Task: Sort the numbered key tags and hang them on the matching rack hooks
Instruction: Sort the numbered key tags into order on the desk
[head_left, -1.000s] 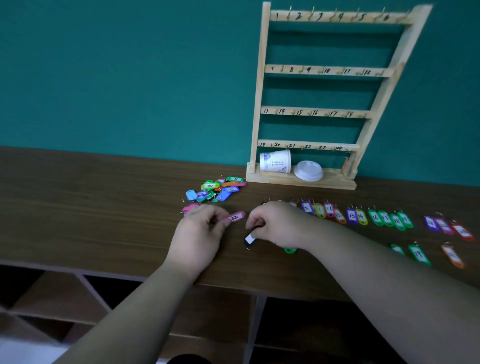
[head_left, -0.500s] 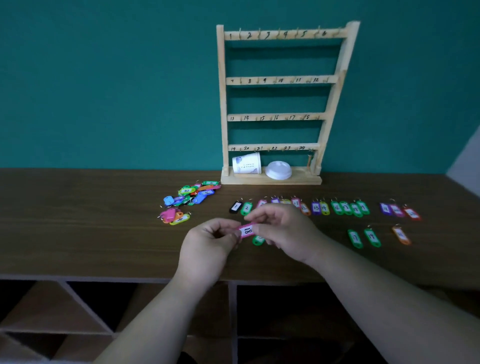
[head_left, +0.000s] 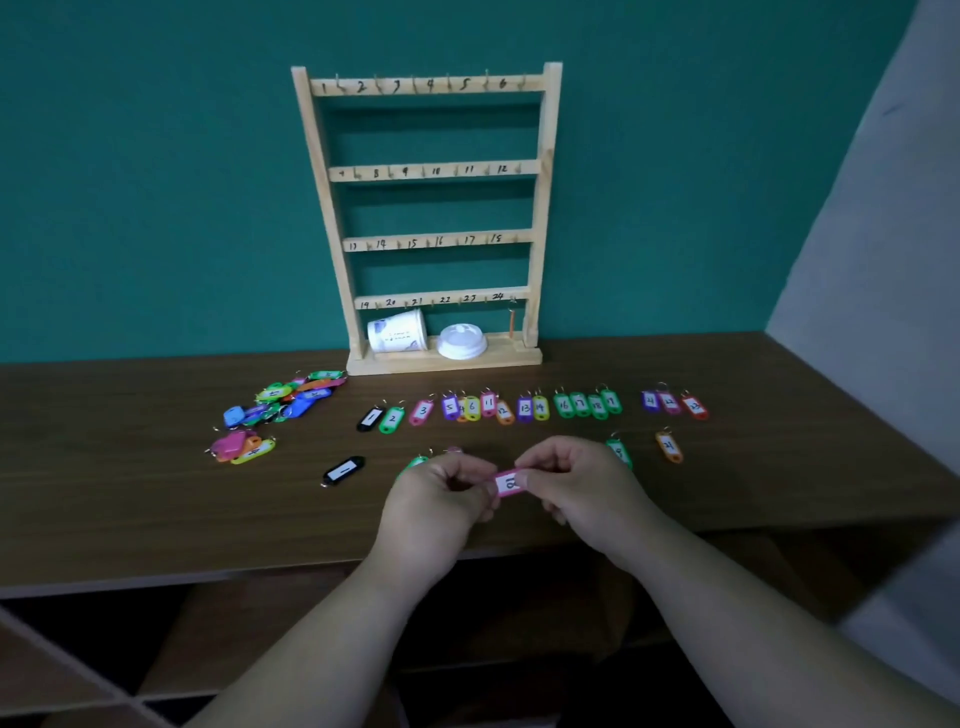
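Observation:
A pink key tag (head_left: 509, 482) with a white number label is held above the table's front edge. My left hand (head_left: 441, 499) pinches its left end and my right hand (head_left: 576, 483) pinches its right end. Behind the hands a row of numbered tags (head_left: 524, 406) lies sorted on the wooden table (head_left: 130, 499). An unsorted heap of tags (head_left: 283, 402) lies at the left. The wooden rack (head_left: 431, 218) with four rows of numbered hooks stands against the wall; no tags hang on its numbered rows.
A black tag (head_left: 344, 470) lies alone left of my hands, and a small pink, orange and yellow cluster (head_left: 241, 447) farther left. A green tag (head_left: 619, 451) and an orange tag (head_left: 669, 447) lie right of my hands. A paper cup (head_left: 397, 332) and lid (head_left: 462, 342) rest on the rack's base.
Both hands lifted from the table and now hold the pink tag between them. A black tag now lies alone on the table. The view shifted, so the rack sits more centred.

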